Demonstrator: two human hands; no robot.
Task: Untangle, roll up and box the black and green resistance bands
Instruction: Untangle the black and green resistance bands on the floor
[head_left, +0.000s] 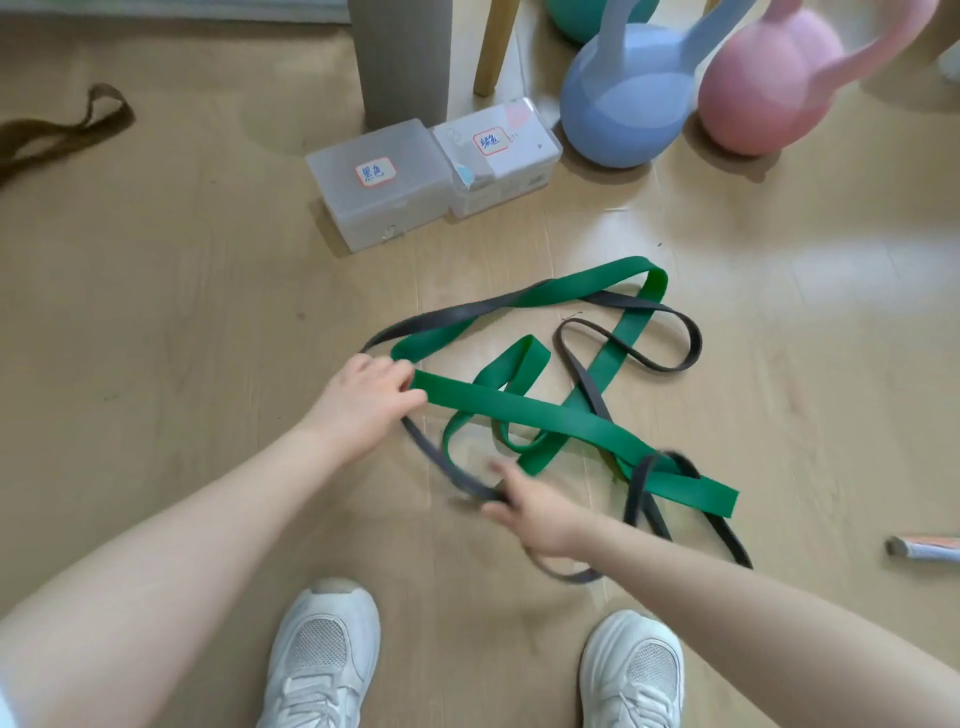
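Pale wood floor (156, 312), wooden leg (496, 47), glare

2 bare forearms reach in from the lower corners toward the middle of the frame. The left hand (363, 397), just left of center, is knuckles-up with fingers curled closed and the wrist bent slightly. The right hand (530, 506), lower and right of center, is motion-blurred, thumb pointing up-left and fingers pinched together. 2 feet in white sneakers (322, 654) stand at the bottom edge, toes pointing up the frame.

Two bands (545, 415), two boxes (379, 192), three kettlebells (623, 114)
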